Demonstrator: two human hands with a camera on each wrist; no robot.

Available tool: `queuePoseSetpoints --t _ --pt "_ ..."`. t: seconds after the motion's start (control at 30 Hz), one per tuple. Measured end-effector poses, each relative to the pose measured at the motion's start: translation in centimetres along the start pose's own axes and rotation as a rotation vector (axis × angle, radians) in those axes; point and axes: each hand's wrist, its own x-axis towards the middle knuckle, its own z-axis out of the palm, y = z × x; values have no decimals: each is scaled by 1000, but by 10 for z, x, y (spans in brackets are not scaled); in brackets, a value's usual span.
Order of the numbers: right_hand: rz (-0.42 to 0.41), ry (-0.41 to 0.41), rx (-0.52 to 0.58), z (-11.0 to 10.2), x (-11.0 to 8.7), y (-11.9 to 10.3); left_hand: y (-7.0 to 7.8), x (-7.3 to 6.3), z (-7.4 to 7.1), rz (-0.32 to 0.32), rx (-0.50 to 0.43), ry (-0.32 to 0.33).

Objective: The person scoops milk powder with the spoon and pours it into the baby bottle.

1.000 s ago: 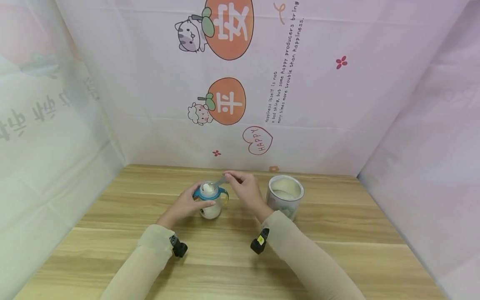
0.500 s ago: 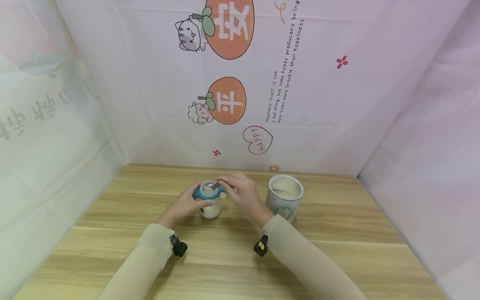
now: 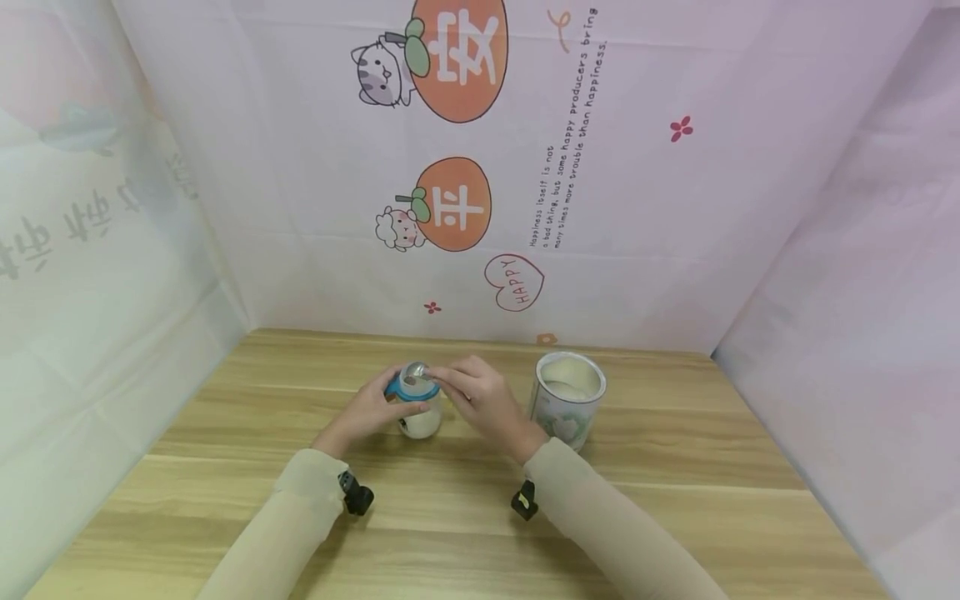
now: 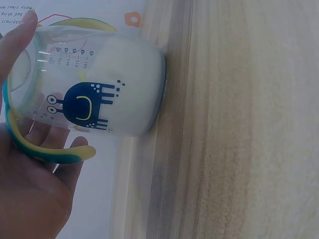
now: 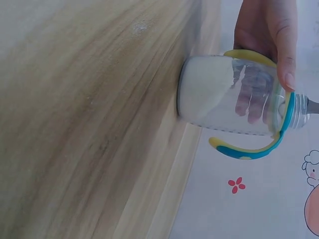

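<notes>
A clear baby bottle (image 3: pixel 422 423) with a blue collar and two yellow-and-blue handles stands upright on the table, with white powder inside. My left hand (image 3: pixel 375 405) holds it near the collar, thumb in front. In the left wrist view, the bottle (image 4: pixel 107 82) shows a dark blue cartoon figure and measuring marks. Over its open mouth is a metal spoon (image 3: pixel 417 372), which my right hand (image 3: pixel 486 400) pinches by the handle. The spoon's bowl looks shiny, tilted at the bottle's rim. Only a bit of the spoon (image 5: pixel 313 106) shows in the right wrist view.
An open can (image 3: pixel 564 419) of pale powder stands right of the bottle, just beyond my right wrist. A printed cloth (image 3: pixel 615 292) hangs behind the wooden table (image 3: pixel 450 525), and pale cloth walls rise at both sides.
White powder lay heaped on the spoon a second ago; its bowl now looks bare. My right hand has dropped slightly and turned the spoon over the bottle. The left hand stays put.
</notes>
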Motion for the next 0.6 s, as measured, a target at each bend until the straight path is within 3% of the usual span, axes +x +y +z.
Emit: queuePoseSetpoints --t 0.37,0.6 --pt "-75 19 -9 0 -3 1 1 -1 1 5 -18 -6" --pt "-98 -24 -46 -2 -4 -1 1 -2 1 -12 -10 -4"
